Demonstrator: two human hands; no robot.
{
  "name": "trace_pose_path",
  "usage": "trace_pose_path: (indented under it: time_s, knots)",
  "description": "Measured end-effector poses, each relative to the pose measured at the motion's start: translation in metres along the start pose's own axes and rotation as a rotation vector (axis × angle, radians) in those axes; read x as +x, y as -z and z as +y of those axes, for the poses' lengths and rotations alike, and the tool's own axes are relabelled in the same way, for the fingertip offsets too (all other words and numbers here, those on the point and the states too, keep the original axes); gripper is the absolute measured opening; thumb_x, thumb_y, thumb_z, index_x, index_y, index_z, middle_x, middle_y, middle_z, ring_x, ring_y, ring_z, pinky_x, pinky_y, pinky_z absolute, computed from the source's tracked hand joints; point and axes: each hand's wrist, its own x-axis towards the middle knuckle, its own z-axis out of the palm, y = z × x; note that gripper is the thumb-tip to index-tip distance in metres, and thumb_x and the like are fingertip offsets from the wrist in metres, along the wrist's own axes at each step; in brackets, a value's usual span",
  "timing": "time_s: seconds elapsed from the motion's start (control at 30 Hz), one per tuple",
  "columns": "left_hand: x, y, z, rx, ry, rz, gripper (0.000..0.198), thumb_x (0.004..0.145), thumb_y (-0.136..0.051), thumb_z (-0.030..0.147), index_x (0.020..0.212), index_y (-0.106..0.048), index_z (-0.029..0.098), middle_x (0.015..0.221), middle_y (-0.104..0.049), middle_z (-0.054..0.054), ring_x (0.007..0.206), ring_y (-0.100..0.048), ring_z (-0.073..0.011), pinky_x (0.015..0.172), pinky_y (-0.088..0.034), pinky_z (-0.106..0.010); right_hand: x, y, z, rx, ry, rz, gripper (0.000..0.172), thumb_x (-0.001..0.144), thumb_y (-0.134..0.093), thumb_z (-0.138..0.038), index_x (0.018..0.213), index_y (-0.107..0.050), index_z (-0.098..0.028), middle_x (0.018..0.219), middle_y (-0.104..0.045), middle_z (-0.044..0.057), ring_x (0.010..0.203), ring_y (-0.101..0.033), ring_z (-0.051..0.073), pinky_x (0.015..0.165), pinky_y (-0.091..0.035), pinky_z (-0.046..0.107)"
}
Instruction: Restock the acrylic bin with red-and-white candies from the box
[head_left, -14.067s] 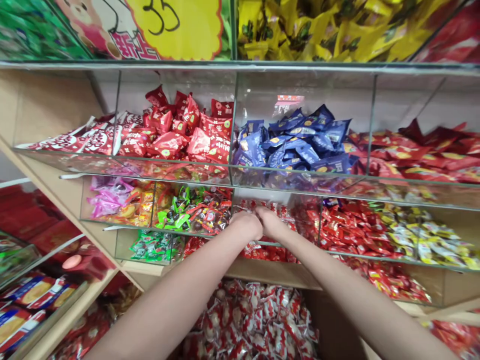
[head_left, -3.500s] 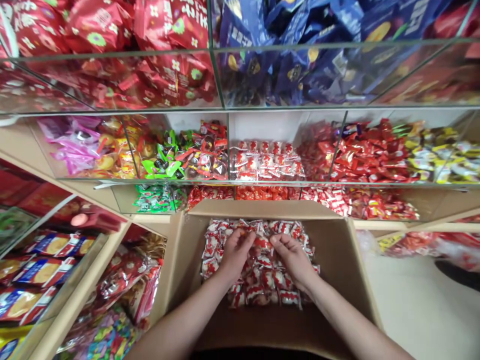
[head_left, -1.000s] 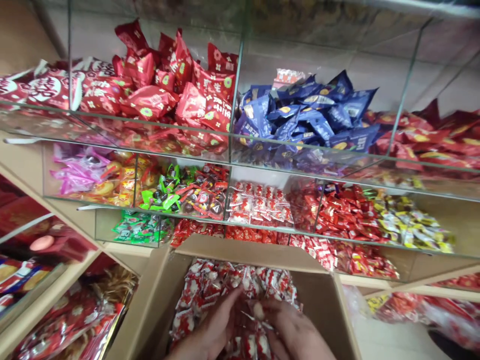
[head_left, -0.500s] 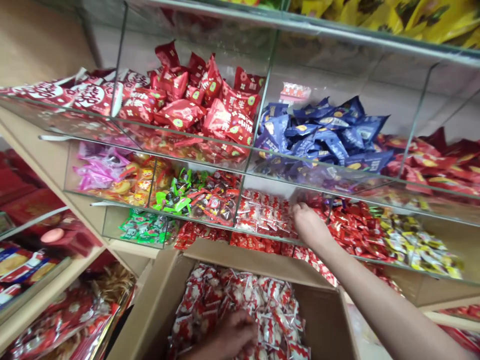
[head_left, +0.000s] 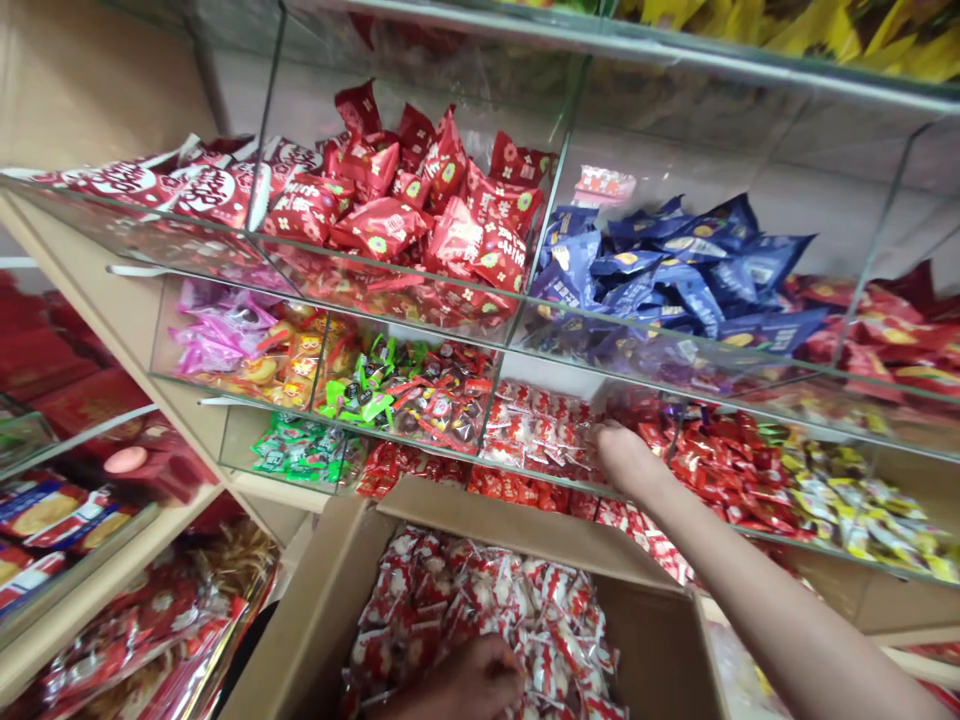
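My left hand [head_left: 480,675] is inside an open cardboard box [head_left: 525,535], low in view, with fingers curled against red-and-white wrapped candies [head_left: 442,590]. What its fingers hold, if anything, is hidden. My right hand [head_left: 624,458] reaches into a glass shelf compartment, at the right end of neat rows of matching red-and-white candies [head_left: 538,425]. Its fingers are bent and closed, pointing away from me, so whatever is in them cannot be made out. Red wrapped candies [head_left: 720,455] lie just right of that hand.
Above, a glass shelf carries red packets [head_left: 382,225] and blue packets [head_left: 675,265]; its front edge crosses over my right hand. Green-wrapped candies [head_left: 300,447] and yellow-and-white candies [head_left: 862,500] fill other compartments. Packaged goods [head_left: 60,530] stand on shelving at left.
The view has shifted slightly, so the shelves appear further right. My right hand sits a little lower against the compartment's candy rows. My left hand stays in the box, fingers curled.
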Motion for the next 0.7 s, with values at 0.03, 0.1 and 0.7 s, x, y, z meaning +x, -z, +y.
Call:
trace_pose_path:
  time_s: [0.03,0.1,0.7]
  knots:
    - [0.0,0.001,-0.002,0.022,-0.016,-0.001,0.017,0.069,-0.048,0.027,0.079,-0.058,0.018,0.056,-0.053,0.004,0.049,-0.046,-0.0107,0.048,-0.032,-0.021,0.001,0.0,0.001,0.0,0.007,-0.007,0.016,0.076,-0.046,-0.005,0.082,-0.061,-0.006,0.085,-0.062,0.015,0.079,-0.061,0.018,0.071,-0.043,0.023]
    - [0.002,0.002,-0.005,0.062,-0.038,-0.003,0.018,0.069,-0.048,0.026,0.08,-0.06,0.018,0.059,-0.053,0.004,0.051,-0.047,-0.0107,0.048,-0.032,-0.021,0.003,0.001,0.002,-0.001,0.019,-0.02,0.015,0.074,-0.048,-0.005,0.079,-0.063,-0.006,0.084,-0.063,0.016,0.08,-0.061,0.018,0.072,-0.042,0.022]
    - [0.005,0.013,-0.02,0.372,-0.09,0.019,0.018,0.068,-0.055,0.034,0.079,-0.064,0.023,0.08,-0.063,0.001,0.08,-0.053,-0.0192,0.074,-0.039,-0.028,-0.03,0.026,-0.011,0.057,0.006,0.122,0.019,0.078,-0.041,-0.006,0.081,-0.059,-0.008,0.087,-0.059,0.015,0.082,-0.057,0.02,0.074,-0.042,0.026]
